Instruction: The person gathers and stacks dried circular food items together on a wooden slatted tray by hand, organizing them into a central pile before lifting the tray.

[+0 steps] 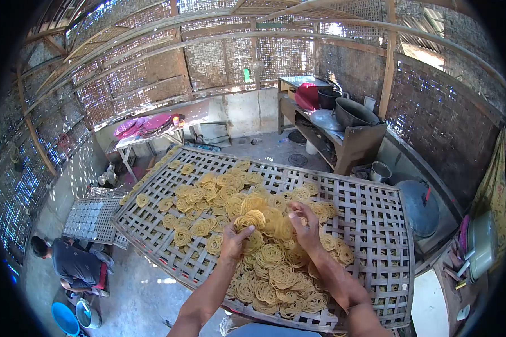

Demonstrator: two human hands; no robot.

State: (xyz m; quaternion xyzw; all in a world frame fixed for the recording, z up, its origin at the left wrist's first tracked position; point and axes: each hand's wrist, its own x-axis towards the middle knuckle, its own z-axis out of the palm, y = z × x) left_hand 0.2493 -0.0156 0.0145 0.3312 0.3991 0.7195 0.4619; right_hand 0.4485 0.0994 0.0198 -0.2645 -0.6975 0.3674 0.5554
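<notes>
My left hand [234,240] is closed around a few round yellow noodle coils [251,218], with the thumb lying on top of them. My right hand [306,229] is just to the right, its thumb and fingers curved and apart. Beside its fingertips, more yellow coils [275,220] are smeared by motion, and nothing is plainly gripped there. Below both hands lies a heap of coils [281,275] on a large woven bamboo rack [371,241]. Further coils [208,194] are spread over the rack's middle and left side.
A co-worker [76,264] sits low at the left, near a blue basin [65,319] and a bucket [88,314]. Another rack [90,219] stands behind them. At the back are a table with pink cloth [146,124] and a bench with a dark wok [357,112]. A lidded drum [416,208] stands right.
</notes>
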